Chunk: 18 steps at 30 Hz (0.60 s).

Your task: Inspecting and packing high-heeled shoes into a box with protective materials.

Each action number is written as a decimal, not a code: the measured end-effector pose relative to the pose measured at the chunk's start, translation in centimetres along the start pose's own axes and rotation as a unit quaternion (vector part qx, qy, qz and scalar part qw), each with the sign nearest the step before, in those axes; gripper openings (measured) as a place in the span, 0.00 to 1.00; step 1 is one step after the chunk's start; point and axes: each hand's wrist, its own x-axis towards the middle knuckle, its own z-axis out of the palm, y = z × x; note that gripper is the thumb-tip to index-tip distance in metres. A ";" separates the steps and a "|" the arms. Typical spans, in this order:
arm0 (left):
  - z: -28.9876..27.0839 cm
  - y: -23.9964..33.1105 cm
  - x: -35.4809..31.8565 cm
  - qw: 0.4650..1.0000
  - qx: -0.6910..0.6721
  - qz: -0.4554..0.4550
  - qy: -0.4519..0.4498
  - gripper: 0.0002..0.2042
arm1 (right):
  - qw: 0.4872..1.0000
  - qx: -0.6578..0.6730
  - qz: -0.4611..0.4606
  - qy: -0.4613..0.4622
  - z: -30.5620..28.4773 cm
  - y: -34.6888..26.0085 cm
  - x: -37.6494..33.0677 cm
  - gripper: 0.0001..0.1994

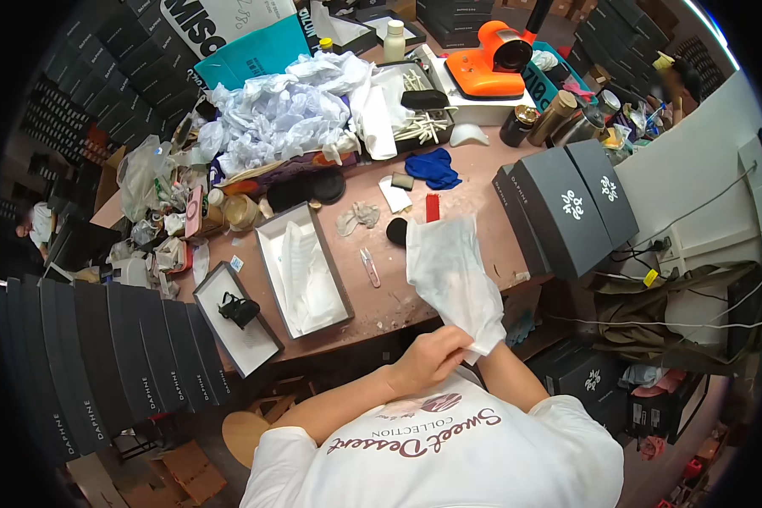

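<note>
A thin white pouch [457,267] is pulled over my right hand and reaches down to the wrist; my bare right forearm [512,372] comes out of its opening. Through the fabric the fingers cannot be made out. At that opening my left hand [436,349] pinches the pouch's edge between thumb and fingers. Beyond the pouch lie a black round pad [397,231] and a small red strip [433,207]. Left of it are pale-handled thread snips [370,268]. An open grey box [344,315] holds white tissue, and beside it a grey lid [269,354] carries a small black object [237,310].
Crumpled white paper [284,110] is heaped at the back, near an orange machine [487,63]. Closed grey boxes [567,207] stand at the right edge, and a row of them [114,356] at the left. A blue cloth [433,169] lies mid-table.
</note>
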 end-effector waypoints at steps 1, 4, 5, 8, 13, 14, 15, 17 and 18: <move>-0.2 -0.4 0.4 1.000 0.009 0.009 -0.011 0.10 | 1.000 0.000 0.015 -0.005 0.2 1.2 1.5 0.12; 0.7 -2.5 0.4 0.996 0.019 0.014 -0.086 0.09 | 0.999 0.007 0.033 -0.027 -0.2 2.5 1.9 0.12; 1.5 -3.3 0.1 0.989 0.006 0.007 -0.149 0.09 | 0.999 0.010 0.029 -0.037 0.0 2.4 1.6 0.12; -0.4 -5.5 0.8 0.987 0.092 -0.011 -0.134 0.11 | 0.995 -0.077 0.038 -0.053 1.7 5.0 5.0 0.12; -11.0 -11.6 -5.2 0.944 0.212 -0.181 0.177 0.12 | 0.936 -0.293 0.103 -0.167 3.2 5.8 8.6 0.12; -13.4 -13.8 -7.6 0.930 0.233 -0.219 0.181 0.15 | 0.952 -0.238 0.080 -0.174 3.3 2.5 7.1 0.12; -15.3 -16.2 -9.7 0.916 0.246 -0.260 0.183 0.19 | 0.973 -0.141 0.039 -0.179 4.2 -0.9 5.9 0.12; -18.2 -20.0 -12.5 0.902 0.226 -0.304 0.208 0.26 | 0.979 0.032 -0.073 -0.189 8.5 -7.1 4.3 0.12; -19.5 -21.2 -12.9 0.899 0.208 -0.306 0.235 0.28 | 0.970 0.025 -0.097 -0.222 11.6 -9.4 4.5 0.12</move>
